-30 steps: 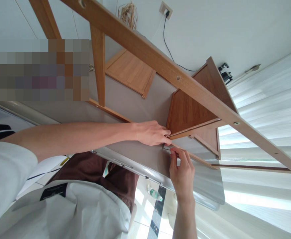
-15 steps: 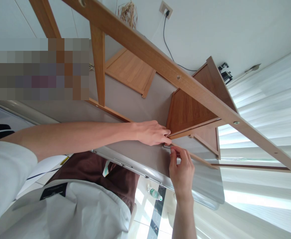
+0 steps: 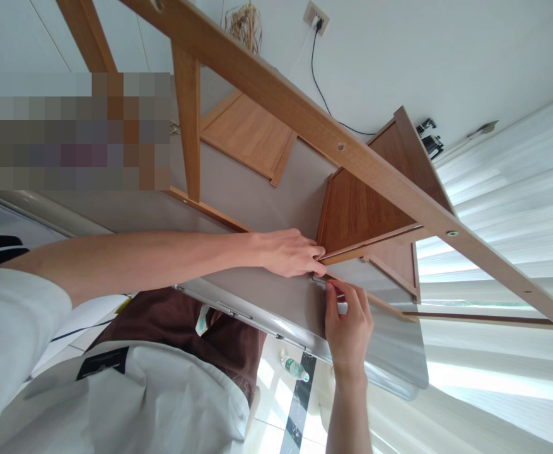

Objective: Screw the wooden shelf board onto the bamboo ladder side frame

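Observation:
My left hand (image 3: 292, 253) reaches across from the left, its fingers closed round the low joint where a wooden panel (image 3: 359, 211) meets the bottom rail of the wooden frame (image 3: 384, 309). My right hand (image 3: 349, 321) comes up from below. Between its thumb and fingertips it pinches a thin bent hex key (image 3: 318, 279), whose short end lies just under my left fingertips. Whether that end sits in a screw is hidden. The frame's long upper rail (image 3: 276, 94) slants over both hands.
The frame stands on a grey table (image 3: 276, 296). Another wooden panel (image 3: 252, 135) lies farther back. A wall socket (image 3: 316, 19) with a black cable is behind, and white curtains (image 3: 507, 252) hang at right. A plastic bottle (image 3: 295, 367) lies on the floor.
My right hand has shifted slightly to the right and down with the hex key, its fingers turned a little. My left hand stays at the joint.

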`<state>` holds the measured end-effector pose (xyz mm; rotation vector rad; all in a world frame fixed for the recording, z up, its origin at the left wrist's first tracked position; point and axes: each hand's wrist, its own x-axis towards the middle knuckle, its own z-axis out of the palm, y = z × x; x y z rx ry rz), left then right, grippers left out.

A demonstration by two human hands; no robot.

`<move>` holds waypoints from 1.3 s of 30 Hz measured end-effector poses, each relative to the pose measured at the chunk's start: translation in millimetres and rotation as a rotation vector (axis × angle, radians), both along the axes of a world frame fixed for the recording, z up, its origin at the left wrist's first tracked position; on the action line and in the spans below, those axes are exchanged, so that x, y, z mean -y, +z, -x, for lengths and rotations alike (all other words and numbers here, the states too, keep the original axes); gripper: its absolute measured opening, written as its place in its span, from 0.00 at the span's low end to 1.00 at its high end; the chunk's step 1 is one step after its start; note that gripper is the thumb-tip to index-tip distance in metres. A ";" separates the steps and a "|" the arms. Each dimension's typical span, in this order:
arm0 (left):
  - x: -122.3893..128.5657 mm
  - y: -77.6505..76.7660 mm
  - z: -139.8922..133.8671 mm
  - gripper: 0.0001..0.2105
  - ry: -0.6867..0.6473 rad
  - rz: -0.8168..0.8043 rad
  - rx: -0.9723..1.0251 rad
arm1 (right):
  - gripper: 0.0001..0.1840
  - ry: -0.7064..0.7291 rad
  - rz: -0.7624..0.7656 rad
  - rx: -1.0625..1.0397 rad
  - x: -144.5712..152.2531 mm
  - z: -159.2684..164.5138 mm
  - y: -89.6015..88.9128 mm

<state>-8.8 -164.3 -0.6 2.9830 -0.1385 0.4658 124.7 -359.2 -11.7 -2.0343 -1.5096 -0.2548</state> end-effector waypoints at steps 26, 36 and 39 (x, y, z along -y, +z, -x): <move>-0.7 -2.3 -1.0 0.11 0.002 -0.019 0.027 | 0.10 0.185 0.110 0.040 0.5 0.6 5.5; -0.3 -1.5 -1.2 0.11 0.008 -0.024 -0.004 | 0.09 0.175 0.063 0.100 -6.4 5.8 8.7; 0.0 -0.6 -0.7 0.12 0.010 -0.023 -0.007 | 0.09 0.176 0.046 0.102 -8.8 6.3 9.3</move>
